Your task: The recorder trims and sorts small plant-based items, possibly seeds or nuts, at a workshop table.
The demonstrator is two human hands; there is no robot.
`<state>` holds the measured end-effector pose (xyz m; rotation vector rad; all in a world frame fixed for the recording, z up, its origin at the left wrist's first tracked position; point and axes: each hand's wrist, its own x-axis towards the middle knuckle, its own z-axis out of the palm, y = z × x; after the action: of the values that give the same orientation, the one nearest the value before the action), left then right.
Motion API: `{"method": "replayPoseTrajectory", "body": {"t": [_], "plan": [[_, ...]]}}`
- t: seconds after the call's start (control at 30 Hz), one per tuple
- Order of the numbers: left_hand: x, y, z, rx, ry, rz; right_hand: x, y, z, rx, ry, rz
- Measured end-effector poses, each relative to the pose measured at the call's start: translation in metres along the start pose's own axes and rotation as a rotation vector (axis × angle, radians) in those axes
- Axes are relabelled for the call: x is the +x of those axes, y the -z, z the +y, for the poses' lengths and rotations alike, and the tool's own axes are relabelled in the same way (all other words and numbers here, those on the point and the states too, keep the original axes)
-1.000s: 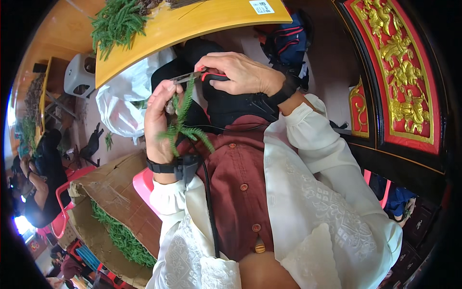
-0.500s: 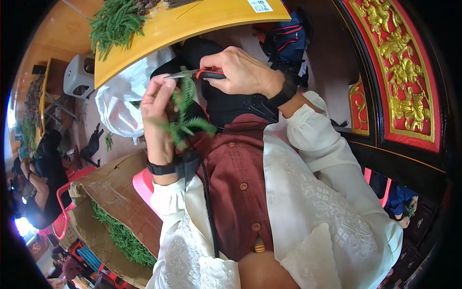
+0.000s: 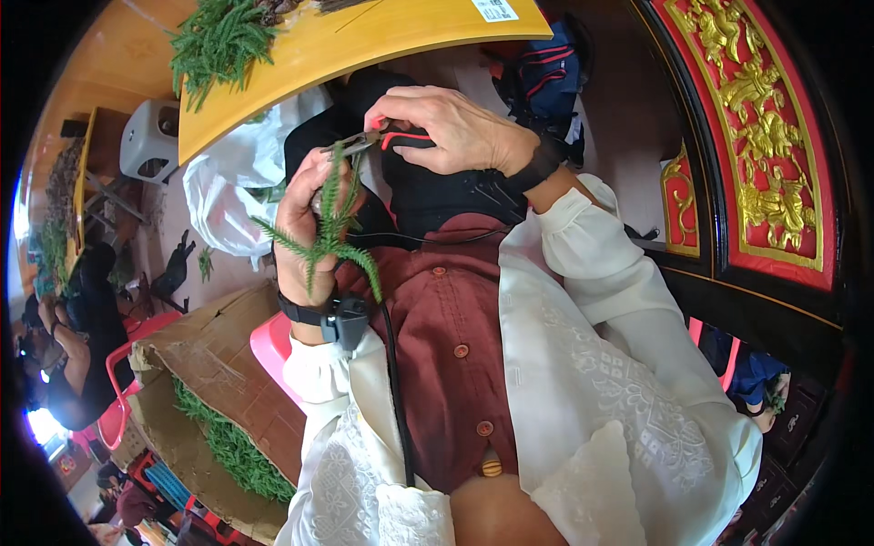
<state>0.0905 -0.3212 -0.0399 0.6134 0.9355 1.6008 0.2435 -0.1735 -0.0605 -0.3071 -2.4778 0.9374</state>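
My left hand (image 3: 305, 214) is closed round the stem end of a green artificial pine sprig (image 3: 330, 238), whose needled branches spread downward over my wrist. In my right hand (image 3: 446, 127) is a pair of pliers (image 3: 405, 139) with red and black handles. Their metal jaws reach left to the upper end of the sprig, close to my left fingertips. The handles look spread a little apart. Whether the jaws bite on the stem cannot be made out.
A yellow table (image 3: 364, 45) ahead bears a heap of green sprigs (image 3: 223, 45). Below it hangs a white plastic bag (image 3: 228, 205). A cardboard box (image 3: 218, 337) of greenery stands at my left. A carved red and gold panel (image 3: 760, 127) rises at right. Another person (image 3: 82, 346) sits far left.
The pliers' handles have spread and their jaws have tilted. My left hand has turned slightly, and the sprig has swung so that its branches fan out more plainly.
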Motion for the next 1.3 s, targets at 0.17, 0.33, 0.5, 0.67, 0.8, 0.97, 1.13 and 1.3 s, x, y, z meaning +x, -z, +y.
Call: {"method": "replayPoseTrajectory", "body": {"t": [0.17,0.33,0.5,0.67,0.8,0.97,1.13,1.3], "plan": [[-0.004,0.000,-0.004,-0.136,0.035,-0.174,0.003,-0.001,0.000,-0.086,0.161,0.094],[0.009,0.019,-0.009,-0.365,0.229,-0.354,0.007,-0.001,0.000,-0.141,0.230,0.139],[0.008,0.017,-0.012,-0.501,0.290,-0.427,0.007,0.002,-0.003,-0.126,0.231,0.149],[0.002,0.006,0.000,-0.133,0.080,-0.128,0.005,0.006,-0.014,-0.025,0.010,0.056],[0.011,0.007,0.008,0.266,-0.066,0.170,0.007,0.004,-0.014,0.004,-0.228,-0.057],[0.014,0.013,0.002,0.464,-0.193,0.280,0.010,-0.001,-0.014,0.063,-0.387,-0.173],[0.014,0.012,0.008,0.448,-0.229,0.351,0.015,0.004,-0.016,0.084,-0.461,-0.149],[0.014,0.017,0.010,0.481,-0.243,0.357,0.015,-0.004,-0.026,0.053,-0.399,-0.184]]}}
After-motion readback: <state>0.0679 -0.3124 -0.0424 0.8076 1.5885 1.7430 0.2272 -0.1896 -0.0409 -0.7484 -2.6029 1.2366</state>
